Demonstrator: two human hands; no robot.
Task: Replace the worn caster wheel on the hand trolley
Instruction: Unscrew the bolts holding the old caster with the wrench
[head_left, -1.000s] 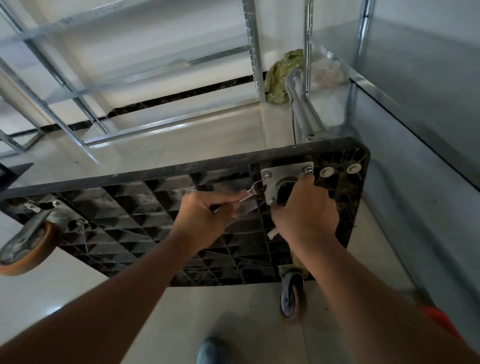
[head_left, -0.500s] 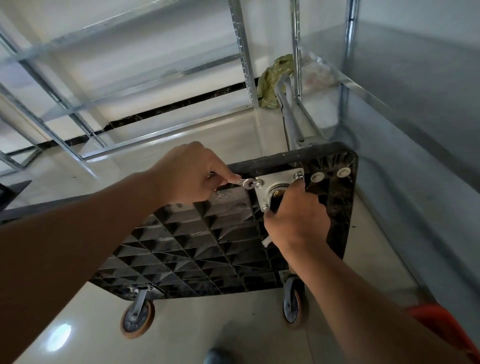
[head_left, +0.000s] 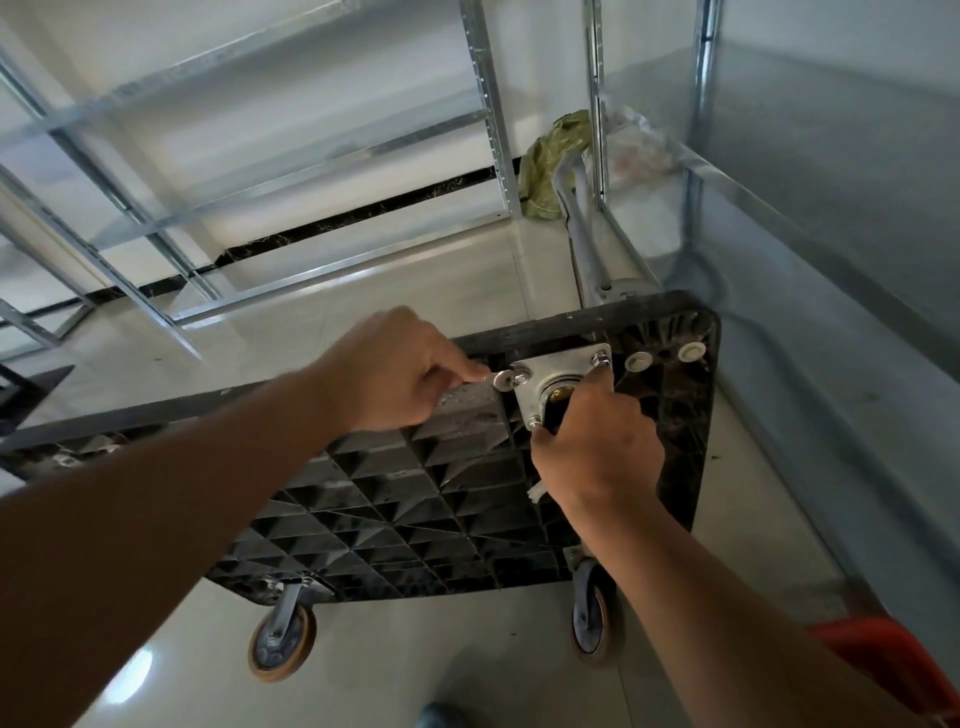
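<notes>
The hand trolley (head_left: 426, 499) stands tipped on its side, its black ribbed underside facing me. A steel caster plate (head_left: 558, 371) sits at the upper right corner, with bolts at its corners. My left hand (head_left: 395, 371) grips a small wrench (head_left: 503, 379) whose ring end sits on the plate's upper left bolt. My right hand (head_left: 597, 447) grips the caster below the plate and hides the wheel itself. Two other casters with orange-rimmed wheels, one on the left (head_left: 283, 642) and one on the right (head_left: 592, 621), touch the floor at the trolley's lower edge.
Galvanised shelving frames (head_left: 488, 104) stand behind and to the left. A metal shelf (head_left: 831, 218) runs along the right. The trolley's grey handle (head_left: 582, 228) lies on the tiled floor near a green bag (head_left: 545, 166). A red object (head_left: 883, 660) shows at lower right.
My left hand rose from the plate's lower left to its upper left bolt with the wrench. The view shifted, so the trolley now sits lower and closer. My right hand kept its hold.
</notes>
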